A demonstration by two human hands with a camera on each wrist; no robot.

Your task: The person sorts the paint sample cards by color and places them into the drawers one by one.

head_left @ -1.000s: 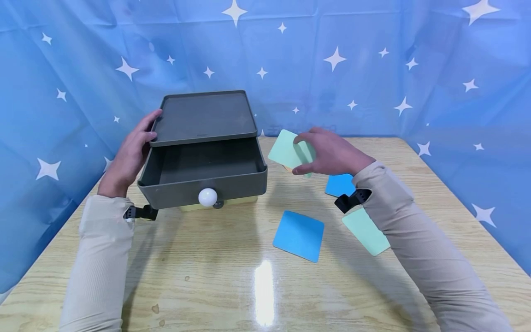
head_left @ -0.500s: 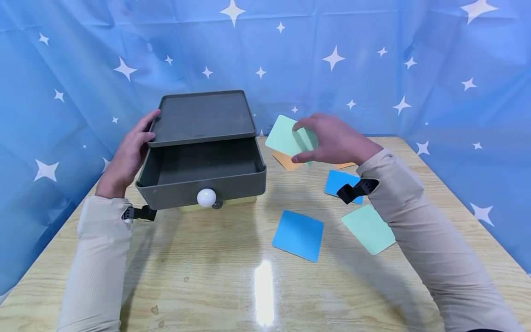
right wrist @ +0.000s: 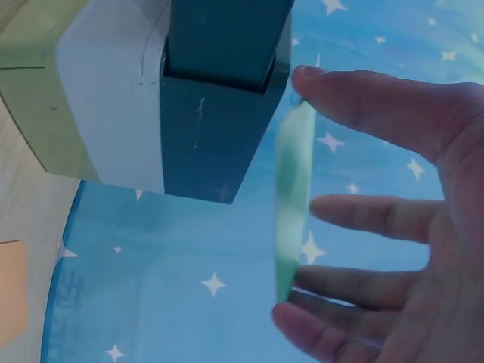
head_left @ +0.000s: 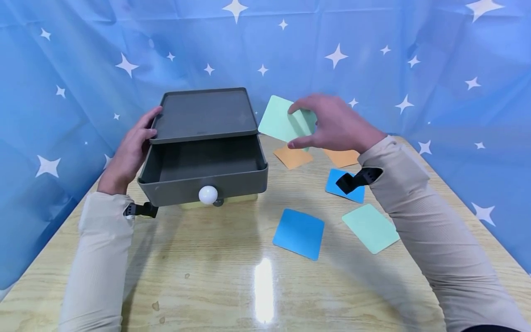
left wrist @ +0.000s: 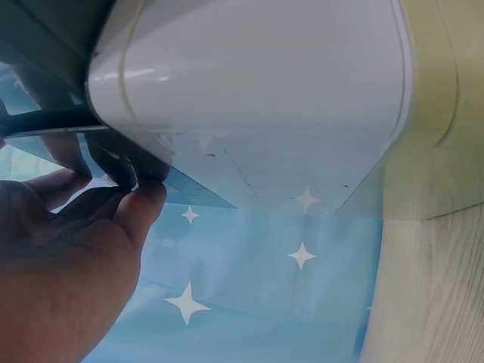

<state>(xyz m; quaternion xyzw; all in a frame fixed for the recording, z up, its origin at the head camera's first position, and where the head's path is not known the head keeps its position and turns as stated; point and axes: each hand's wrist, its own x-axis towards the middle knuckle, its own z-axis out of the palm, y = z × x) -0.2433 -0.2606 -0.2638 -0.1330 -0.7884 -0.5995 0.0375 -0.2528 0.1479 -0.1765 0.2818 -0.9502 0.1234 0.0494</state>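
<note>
A small drawer cabinet [head_left: 209, 113] has a dark grey top, and its grey drawer [head_left: 203, 159] with a white round knob [head_left: 208, 194] is pulled out. My left hand [head_left: 128, 159] rests against the cabinet's left side, fingertips touching the upper edge. In the left wrist view its thumb and fingers touch the dark glossy side. My right hand [head_left: 336, 122] holds a light green square card [head_left: 278, 119] by its edges, in the air right of the cabinet. The right wrist view shows this card nearly edge-on, between thumb and fingers, beside the dark top section.
Flat on the wooden table lie two orange cards, one [head_left: 292, 157] near the cabinet and another [head_left: 342, 157] farther right. Two blue cards, a front one [head_left: 298, 234] and a back one [head_left: 345, 185], lie near another green card [head_left: 370, 228]. A starry blue cloth [head_left: 290, 50] hangs behind.
My right hand has raised the green card and brought it slightly left, toward the cabinet. Both orange cards beneath now show more fully. The left hand stays at the cabinet's side.
</note>
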